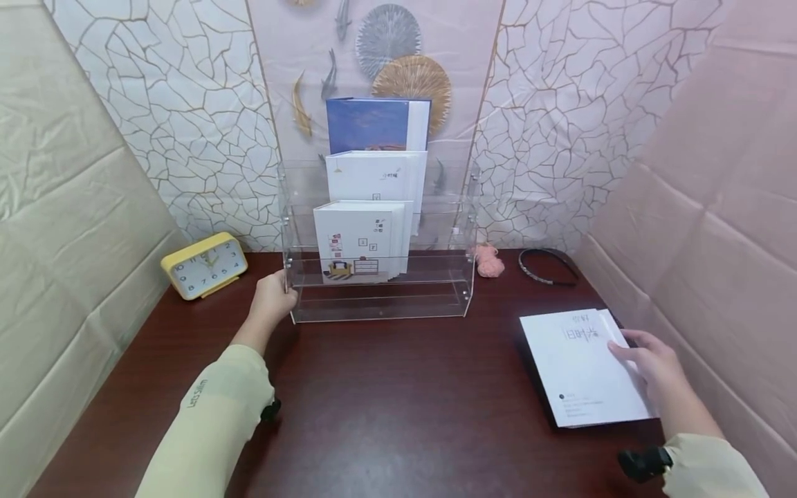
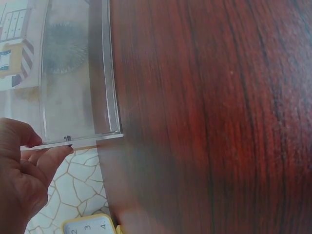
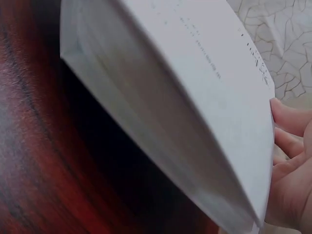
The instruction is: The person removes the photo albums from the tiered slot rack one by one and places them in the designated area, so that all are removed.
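Note:
A clear acrylic book rack [image 1: 380,319] stands at the back of the table with white books on its tiers. My left hand [image 1: 271,301] pinches the rack's left side panel [image 2: 53,144], thumb on one face and fingers on the other. At the right, my right hand [image 1: 650,366] grips a thick white book [image 1: 575,373] by its right edge, thumb on top of the cover. The book's page edges [image 3: 161,112] show in the right wrist view, tilted above the dark table.
On the rack are a front white book [image 1: 355,238], a middle one [image 1: 367,173] and a blue one [image 1: 367,124] on the highest tier. A yellow clock [image 1: 205,266] stands left; pink yarn [image 1: 488,261] and a black headband [image 1: 548,280] lie right. Fabric walls surround the table [image 1: 398,401].

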A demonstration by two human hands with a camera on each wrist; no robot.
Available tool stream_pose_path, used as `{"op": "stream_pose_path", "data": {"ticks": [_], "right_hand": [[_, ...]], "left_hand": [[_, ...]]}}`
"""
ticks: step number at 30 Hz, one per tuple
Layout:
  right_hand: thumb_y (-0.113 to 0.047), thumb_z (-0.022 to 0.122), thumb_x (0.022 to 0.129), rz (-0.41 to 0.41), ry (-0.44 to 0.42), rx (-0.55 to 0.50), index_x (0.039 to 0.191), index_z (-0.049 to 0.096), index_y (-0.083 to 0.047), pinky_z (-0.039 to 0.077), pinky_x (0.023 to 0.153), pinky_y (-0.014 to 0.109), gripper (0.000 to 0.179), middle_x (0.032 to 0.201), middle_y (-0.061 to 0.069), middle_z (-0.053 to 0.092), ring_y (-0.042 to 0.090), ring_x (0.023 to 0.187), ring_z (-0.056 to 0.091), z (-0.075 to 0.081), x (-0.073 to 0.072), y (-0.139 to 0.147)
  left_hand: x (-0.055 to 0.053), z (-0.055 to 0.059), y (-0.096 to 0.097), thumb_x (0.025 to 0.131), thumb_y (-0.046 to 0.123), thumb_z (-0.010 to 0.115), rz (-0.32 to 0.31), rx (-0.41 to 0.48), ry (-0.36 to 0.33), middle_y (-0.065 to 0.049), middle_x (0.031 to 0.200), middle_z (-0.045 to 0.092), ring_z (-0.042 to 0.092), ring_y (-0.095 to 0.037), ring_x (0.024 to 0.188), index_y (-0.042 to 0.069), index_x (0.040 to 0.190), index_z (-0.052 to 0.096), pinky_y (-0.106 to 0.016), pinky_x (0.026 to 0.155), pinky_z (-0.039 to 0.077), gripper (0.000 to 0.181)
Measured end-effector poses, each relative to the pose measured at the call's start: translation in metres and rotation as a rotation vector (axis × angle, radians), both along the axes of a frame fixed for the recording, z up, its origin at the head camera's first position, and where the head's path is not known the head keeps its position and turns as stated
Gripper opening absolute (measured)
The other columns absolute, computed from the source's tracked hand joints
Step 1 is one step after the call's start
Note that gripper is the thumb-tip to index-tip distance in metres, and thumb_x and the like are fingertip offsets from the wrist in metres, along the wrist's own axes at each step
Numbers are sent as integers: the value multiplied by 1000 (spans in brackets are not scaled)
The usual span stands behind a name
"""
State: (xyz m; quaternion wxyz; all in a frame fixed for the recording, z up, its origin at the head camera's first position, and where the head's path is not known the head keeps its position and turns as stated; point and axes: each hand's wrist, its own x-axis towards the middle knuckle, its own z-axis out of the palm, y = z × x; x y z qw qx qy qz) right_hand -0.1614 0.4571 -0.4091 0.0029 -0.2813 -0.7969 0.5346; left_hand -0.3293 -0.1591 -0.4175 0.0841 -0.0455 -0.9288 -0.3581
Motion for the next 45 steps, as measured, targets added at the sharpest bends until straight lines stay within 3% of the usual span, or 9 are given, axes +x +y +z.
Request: {"op": "stream_pose_path", "data": {"ticks": [3, 10, 13, 20, 28, 39, 45], "right_hand": [[-37, 68, 83, 15, -13, 8, 147, 25, -5, 45, 65, 27, 84, 150, 24, 13, 30, 102, 43, -4, -3, -3], [-47, 64, 84, 113, -60, 194, 143, 27, 4, 37, 74, 35, 87, 143, 33, 20, 40, 113, 35, -11, -19, -12], [-48, 63, 84, 131, -79, 224, 142, 27, 7, 36, 75, 36, 87, 142, 34, 22, 41, 113, 36, -14, -23, -12], [-48, 59, 86, 111, -61, 279, 136, 33, 12, 37, 81, 41, 82, 137, 35, 29, 40, 110, 38, -27, -25, -7], [-46, 54, 90, 102, -66, 372, 130, 39, 14, 29, 94, 55, 74, 133, 37, 33, 46, 115, 35, -41, -23, 1], [-37, 56, 92, 157, -63, 524, 120, 50, 12, 34, 86, 57, 57, 119, 35, 46, 46, 103, 43, -46, -19, 0], [-20, 59, 89, 178, 18, 648, 113, 52, 12, 39, 78, 54, 40, 107, 33, 52, 44, 93, 49, -32, -25, -10]], "left_hand": [[-1, -1, -2, 78, -2, 50, 4, -2, 2, 1, 51, 38, 36, -16, 50, -5, 104, 58, -30, 47, 29, 27], [0, 0, -3, 79, -1, 49, 3, 8, -10, 0, 52, 40, 38, -18, 52, -5, 107, 58, -30, 48, 31, 29], [0, 1, -3, 80, -1, 49, 3, 7, -21, -1, 53, 44, 42, -19, 55, -5, 110, 58, -31, 50, 33, 31], [0, 2, -2, 83, -1, 49, 4, 40, -55, -5, 58, 54, 49, -22, 60, -4, 118, 55, -32, 53, 37, 36], [0, 1, -2, 79, -1, 49, 4, -11, -1, -3, 58, 52, 47, -23, 63, -5, 112, 58, -33, 56, 36, 35], [2, 0, -3, 79, -2, 48, 6, -15, 2, -2, 56, 49, 43, -21, 60, -5, 114, 57, -32, 53, 33, 37], [0, 2, -1, 80, -2, 47, -2, 17, -15, -3, 57, 50, 43, -20, 57, -6, 119, 55, -31, 52, 33, 40]]}}
